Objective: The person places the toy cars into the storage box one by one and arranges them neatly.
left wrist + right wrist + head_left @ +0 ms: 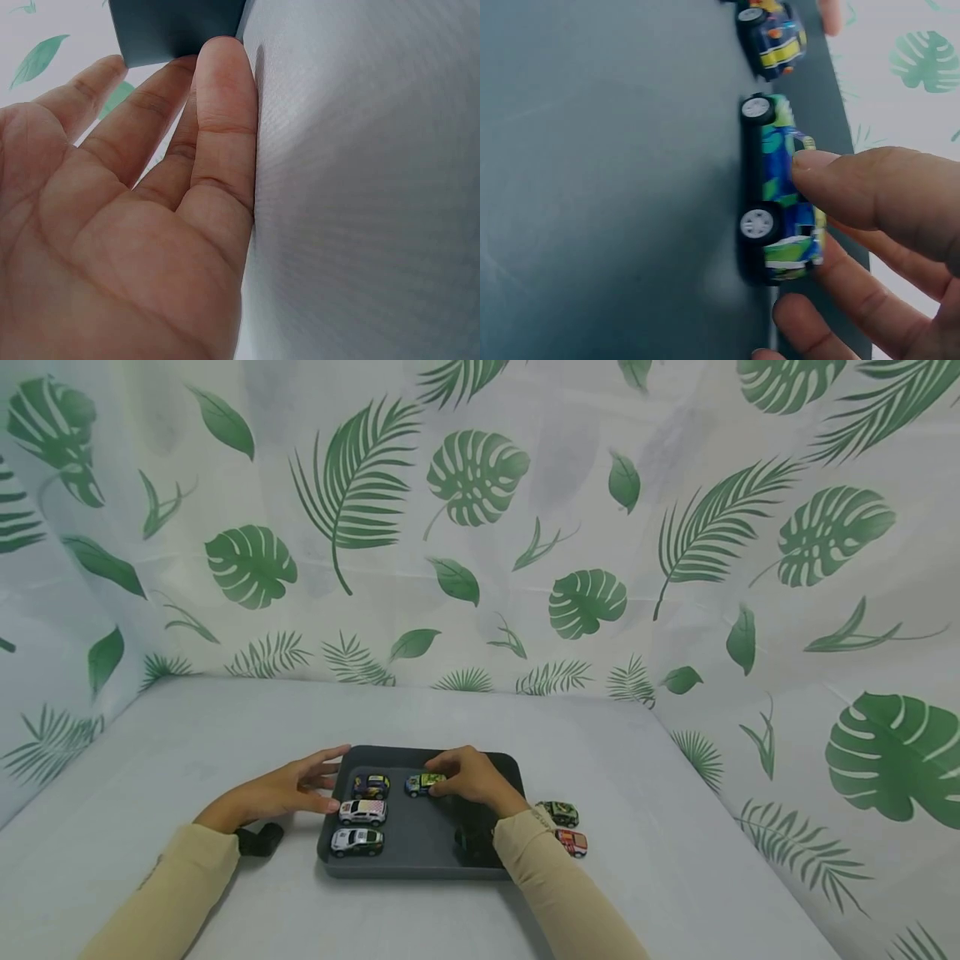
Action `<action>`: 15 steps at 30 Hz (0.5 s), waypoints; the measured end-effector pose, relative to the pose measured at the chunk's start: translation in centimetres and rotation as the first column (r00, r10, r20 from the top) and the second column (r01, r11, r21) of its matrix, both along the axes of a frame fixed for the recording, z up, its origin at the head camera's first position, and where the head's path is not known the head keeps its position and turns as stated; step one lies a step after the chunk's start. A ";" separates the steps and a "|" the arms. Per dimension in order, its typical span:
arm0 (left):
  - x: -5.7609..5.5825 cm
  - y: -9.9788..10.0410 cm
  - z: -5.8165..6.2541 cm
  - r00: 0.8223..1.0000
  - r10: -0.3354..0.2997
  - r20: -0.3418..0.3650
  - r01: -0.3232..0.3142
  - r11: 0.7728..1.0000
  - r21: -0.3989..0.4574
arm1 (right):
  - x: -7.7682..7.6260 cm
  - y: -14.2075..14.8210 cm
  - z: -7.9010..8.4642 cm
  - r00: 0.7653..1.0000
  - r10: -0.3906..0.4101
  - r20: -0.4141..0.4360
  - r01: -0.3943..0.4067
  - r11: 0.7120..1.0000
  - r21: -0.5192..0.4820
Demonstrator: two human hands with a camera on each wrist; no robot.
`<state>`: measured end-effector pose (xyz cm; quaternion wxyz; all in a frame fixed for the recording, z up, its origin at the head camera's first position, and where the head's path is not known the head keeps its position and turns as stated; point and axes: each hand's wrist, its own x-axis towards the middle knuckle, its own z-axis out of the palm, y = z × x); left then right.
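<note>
A blue-and-green toy car [418, 785] is pinched by my right hand [474, 777] near the far side of a dark grey tray [412, 872]. The thumb [832, 176] presses on its side in the right wrist view, its wheels close to the tray floor. My left hand [288, 787] rests at the tray's left edge, fingers extended; in the left wrist view they reach the dark tray wall [176, 30]. Along the tray's left side stand a dark purple-and-yellow toy car [371, 787], a white one with a checked roof [363, 812] and a white-and-black one [357, 842].
Right of the tray, partly behind my right sleeve, a green-and-black toy car [562, 813] and a red-orange one [573, 843] stand on the white tabletop [660, 860]. A leaf-printed curtain [480, 543] surrounds the table. A black wrist device [260, 841] hangs by my left wrist.
</note>
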<state>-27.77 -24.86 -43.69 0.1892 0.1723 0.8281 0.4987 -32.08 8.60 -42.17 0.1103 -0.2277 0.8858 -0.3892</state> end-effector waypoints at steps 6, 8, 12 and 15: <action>0.0 0.1 -0.1 1.000 -0.004 0.002 0.004 1.000 0.009 | 0.3 0.9 0.7 1.000 0.007 -0.013 -0.008 0.999 -0.040; -0.1 0.1 -0.1 1.000 -0.007 0.000 0.007 1.000 0.011 | 0.5 1.1 1.0 1.000 0.016 -0.020 -0.017 0.999 -0.041; 0.0 0.1 0.0 1.000 -0.006 -0.002 0.006 1.000 0.009 | 0.7 1.6 1.4 0.997 0.064 -0.031 -0.066 0.997 -0.041; -0.1 0.0 -0.1 1.000 -0.010 -0.003 0.010 1.000 0.000 | 0.8 1.9 1.6 0.995 0.094 -0.019 -0.095 0.994 -0.060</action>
